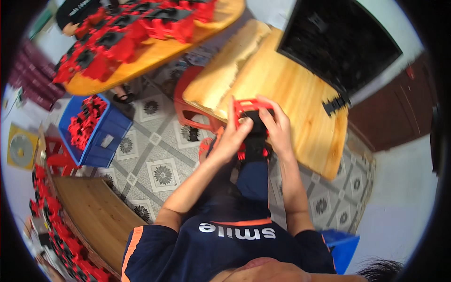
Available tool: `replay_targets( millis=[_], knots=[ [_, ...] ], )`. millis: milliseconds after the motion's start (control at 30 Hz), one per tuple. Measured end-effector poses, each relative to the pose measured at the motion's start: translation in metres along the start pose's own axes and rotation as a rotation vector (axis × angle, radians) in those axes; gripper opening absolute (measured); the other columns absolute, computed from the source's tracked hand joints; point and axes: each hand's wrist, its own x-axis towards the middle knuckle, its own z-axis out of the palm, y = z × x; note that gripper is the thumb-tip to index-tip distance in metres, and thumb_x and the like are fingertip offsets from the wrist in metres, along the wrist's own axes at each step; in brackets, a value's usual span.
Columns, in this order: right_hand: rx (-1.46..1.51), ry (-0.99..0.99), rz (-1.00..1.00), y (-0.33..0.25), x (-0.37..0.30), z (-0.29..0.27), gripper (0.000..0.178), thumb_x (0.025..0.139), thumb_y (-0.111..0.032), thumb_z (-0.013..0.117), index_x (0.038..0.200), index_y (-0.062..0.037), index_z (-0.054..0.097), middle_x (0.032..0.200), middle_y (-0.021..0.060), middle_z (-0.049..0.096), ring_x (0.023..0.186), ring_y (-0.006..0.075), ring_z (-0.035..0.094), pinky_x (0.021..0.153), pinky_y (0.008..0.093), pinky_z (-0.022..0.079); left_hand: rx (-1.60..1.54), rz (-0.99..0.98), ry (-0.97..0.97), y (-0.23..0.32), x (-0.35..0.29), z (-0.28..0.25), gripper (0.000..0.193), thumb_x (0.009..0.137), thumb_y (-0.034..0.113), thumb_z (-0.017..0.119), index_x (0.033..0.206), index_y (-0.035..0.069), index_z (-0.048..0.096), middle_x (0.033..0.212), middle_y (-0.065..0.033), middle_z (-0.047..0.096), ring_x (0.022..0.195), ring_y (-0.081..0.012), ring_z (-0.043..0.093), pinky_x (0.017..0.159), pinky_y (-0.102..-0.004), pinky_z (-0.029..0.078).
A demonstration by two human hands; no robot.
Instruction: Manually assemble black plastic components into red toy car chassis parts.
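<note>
A red-and-black plastic part (255, 115) is held between my two hands, above my lap and close to the near edge of the wooden table. My left hand (235, 135) grips its left side, with the thumb on the black middle. On the other side, my right hand (278, 127) has its fingers around the red frame and its thumb pressing the top. Just below, more black and red plastic (253, 149) lies over my thighs; whether it joins the held part cannot be made out. A loose black plastic piece (335, 104) rests at the table's right side.
The wooden table (291, 103) has a ragged board along its left. A black screen (340, 42) stands at its far right. Red-and-black parts cover another table (197, 44). Left are a blue bin (115, 127) of red parts and a red stool (188, 89). Other people appear at the left edges.
</note>
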Motion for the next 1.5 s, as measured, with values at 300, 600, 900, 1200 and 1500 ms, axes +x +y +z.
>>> replay_targets(
  millis=[300, 600, 900, 1200, 1500],
  knots=[
    [0.083, -0.217, -0.034, -0.007, 0.003, 0.021, 0.037, 0.095, -0.022, 0.065, 0.122, 0.0021, 0.059, 0.138, 0.0181, 0.053, 0.123, 0.0251, 0.053, 0.105, 0.0348, 0.04, 0.141, 0.225, 0.17, 0.002, -0.007, -0.014, 0.065, 0.092, 0.036, 0.062, 0.143, 0.004, 0.037, 0.141, -0.0198, 0.042, 0.133, -0.0293, 0.041, 0.111, -0.0384, 0.032],
    [0.161, -0.339, -0.101, -0.021, 0.004, 0.054, 0.091, 0.083, -0.066, 0.06, 0.14, 0.0025, 0.042, 0.144, 0.0177, 0.045, 0.129, 0.0278, 0.047, 0.107, 0.0396, 0.039, 0.26, 0.386, 0.311, 0.045, -0.02, -0.025, 0.061, 0.09, 0.022, 0.064, 0.143, 0.004, 0.04, 0.142, -0.0145, 0.044, 0.133, -0.0251, 0.041, 0.112, -0.0367, 0.032],
    [0.139, -0.473, -0.136, -0.03, 0.019, 0.135, 0.099, 0.082, -0.074, 0.054, 0.143, 0.0026, 0.036, 0.151, 0.0213, 0.035, 0.134, 0.0322, 0.041, 0.11, 0.0424, 0.036, 0.58, 0.584, 0.511, 0.089, -0.038, -0.078, 0.067, 0.089, 0.035, 0.064, 0.143, 0.007, 0.037, 0.132, -0.0182, 0.046, 0.126, -0.0315, 0.045, 0.108, -0.0394, 0.034],
    [0.261, -0.698, 0.086, 0.045, 0.01, 0.179, 0.078, 0.086, -0.003, 0.071, 0.15, -0.0019, 0.028, 0.137, 0.0095, 0.045, 0.118, 0.0204, 0.051, 0.1, 0.0339, 0.044, 0.678, 0.605, 0.682, 0.114, -0.07, -0.143, 0.132, 0.066, 0.024, 0.08, 0.152, 0.007, -0.019, 0.154, -0.0239, 0.021, 0.14, -0.034, 0.031, 0.114, -0.0415, 0.028],
    [0.376, -0.802, -0.21, 0.024, -0.007, 0.26, 0.071, 0.093, -0.02, 0.067, 0.149, -0.0038, 0.027, 0.143, 0.0132, 0.041, 0.128, 0.0255, 0.045, 0.106, 0.0419, 0.04, 1.066, 0.78, 0.835, 0.19, -0.113, -0.164, 0.12, 0.057, 0.036, 0.081, 0.153, 0.002, 0.017, 0.127, -0.0231, 0.051, 0.106, -0.0392, 0.05, 0.093, -0.0426, 0.036]
  ],
)
